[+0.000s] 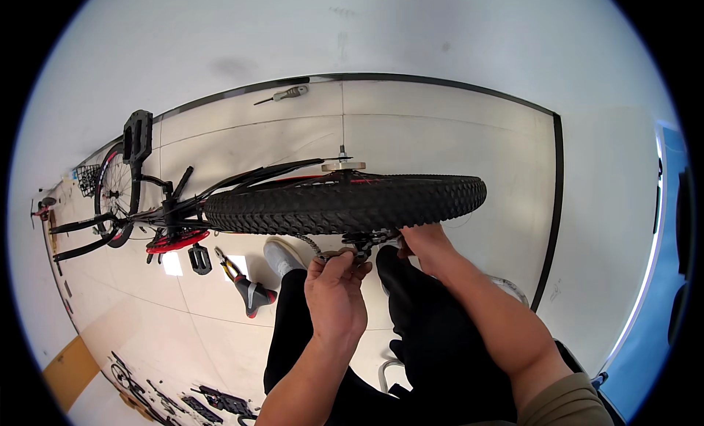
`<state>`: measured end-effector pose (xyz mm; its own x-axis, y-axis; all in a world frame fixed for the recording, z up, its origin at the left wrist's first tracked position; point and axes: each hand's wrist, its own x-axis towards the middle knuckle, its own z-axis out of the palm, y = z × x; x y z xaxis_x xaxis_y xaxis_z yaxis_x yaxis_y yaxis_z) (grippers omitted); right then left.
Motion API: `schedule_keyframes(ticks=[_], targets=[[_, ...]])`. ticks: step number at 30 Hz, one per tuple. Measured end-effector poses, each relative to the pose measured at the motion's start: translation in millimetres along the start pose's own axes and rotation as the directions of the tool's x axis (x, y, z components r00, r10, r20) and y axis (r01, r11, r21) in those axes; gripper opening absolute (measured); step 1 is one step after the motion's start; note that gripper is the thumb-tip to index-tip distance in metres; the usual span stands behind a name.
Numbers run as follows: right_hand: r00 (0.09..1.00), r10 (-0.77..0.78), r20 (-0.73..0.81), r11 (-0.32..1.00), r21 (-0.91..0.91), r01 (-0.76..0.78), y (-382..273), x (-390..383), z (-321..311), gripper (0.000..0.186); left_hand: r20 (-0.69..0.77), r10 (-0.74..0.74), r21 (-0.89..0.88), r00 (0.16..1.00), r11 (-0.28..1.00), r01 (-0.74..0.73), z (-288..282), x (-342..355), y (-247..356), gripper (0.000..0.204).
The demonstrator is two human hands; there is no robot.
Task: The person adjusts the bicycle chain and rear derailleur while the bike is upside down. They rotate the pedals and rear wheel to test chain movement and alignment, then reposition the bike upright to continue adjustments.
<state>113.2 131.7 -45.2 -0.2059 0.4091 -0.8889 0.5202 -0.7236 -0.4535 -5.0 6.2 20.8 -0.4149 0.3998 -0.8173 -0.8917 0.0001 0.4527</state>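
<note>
A bicycle stands before me, its knobbly black rear tyre [352, 204] stretching across the middle of the view. Low on the tyre's near side is the dark rear derailleur [361, 240], with the chain [310, 243] running down to it from the left. My left hand [337, 294] is closed there, thumb and fingertips pinching the chain beside the derailleur. From the right, my right hand [424, 243] reaches in at the derailleur's other side. Its fingers are mostly hidden by the tyre and the mechanism, so their grip is unclear.
Pliers [229, 265] and a black-and-red tool [254, 294] lie on the floor left of my shoe [282, 257]. A screwdriver [284, 94] rests by the far wall. One pedal [199, 259] juts toward me near the red chainring [174, 243]. Bicycle parts [220, 402] lie at lower left.
</note>
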Motion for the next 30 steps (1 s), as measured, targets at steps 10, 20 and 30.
schedule_keyframes(ticks=[10, 20, 30], targets=[[0.962, -0.086, 0.258, 0.619, -0.743, 0.255, -7.9, 49.4, -7.1, 0.058, -0.036, -0.021, 0.052, 0.999, 0.998, 0.023, 4.4, -5.1, -0.5, 0.018], [0.894, -0.255, 0.369, 0.336, -0.833, 0.439, 4.5, 60.5, 2.1, 0.051, -0.004, -0.010, 0.157, 1.000, 0.988, 0.010, 2.3, -3.7, -13.5, 0.013], [0.867, -0.357, 0.347, 0.237, -0.864, 0.444, 23.4, 58.0, -7.2, 0.041, -0.055, -0.070, 0.064, 0.996, 0.995, 0.073, 6.0, -7.6, -11.3, 0.012]])
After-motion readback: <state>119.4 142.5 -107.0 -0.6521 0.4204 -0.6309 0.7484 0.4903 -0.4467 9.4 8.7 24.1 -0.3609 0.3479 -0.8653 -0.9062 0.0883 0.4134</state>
